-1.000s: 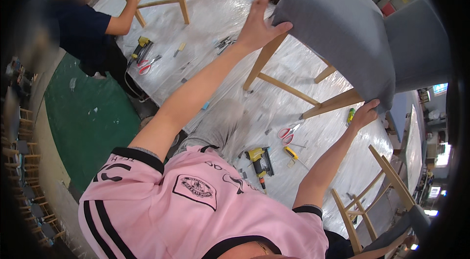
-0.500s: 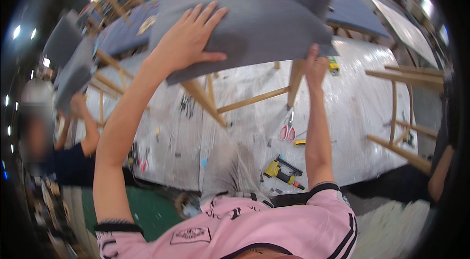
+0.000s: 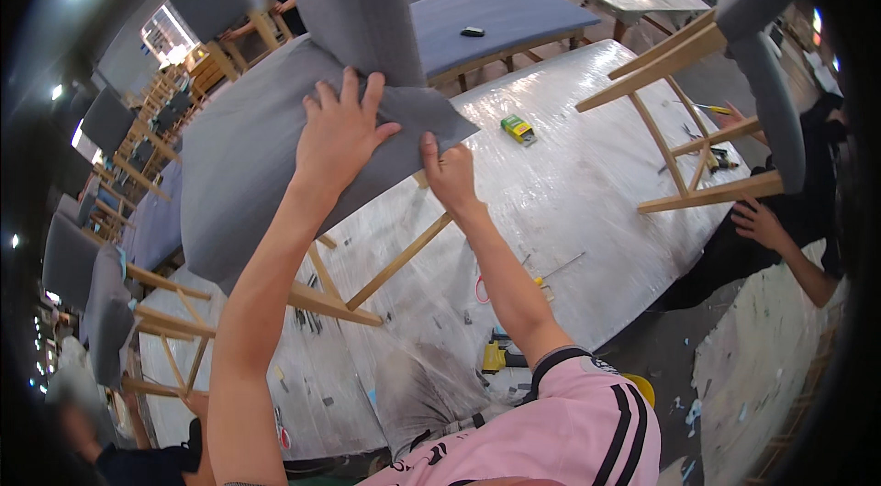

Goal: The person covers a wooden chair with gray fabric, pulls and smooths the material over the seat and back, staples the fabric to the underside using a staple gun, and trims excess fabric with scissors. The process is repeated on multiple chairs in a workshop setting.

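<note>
A chair with a grey fabric seat [image 3: 243, 151], a tall grey backrest [image 3: 353, 4] and wooden legs [image 3: 335, 304] stands on the table before me. My left hand [image 3: 338, 133] lies on the seat cloth beside the foot of the backrest, fingers spread and palm down. At the near right edge, my right hand [image 3: 451, 176] is curled round the border of the grey fabric, thumb on top. A loose corner of this cloth sticks out just beyond it. The underside of the seat is hidden from me.
Plastic film covers the worktable [image 3: 587, 201]. On it lie a yellow-green box [image 3: 518, 129], red-handled scissors [image 3: 481, 290] partly behind my right arm, and a yellow nail gun [image 3: 496, 357]. Co-workers handle a chair [image 3: 656, 73] at right and another [image 3: 110, 302] at left.
My view has swung to the right and up. The left hand has shifted towards the backrest's foot, and the right hand remains at the seat's right front edge.
</note>
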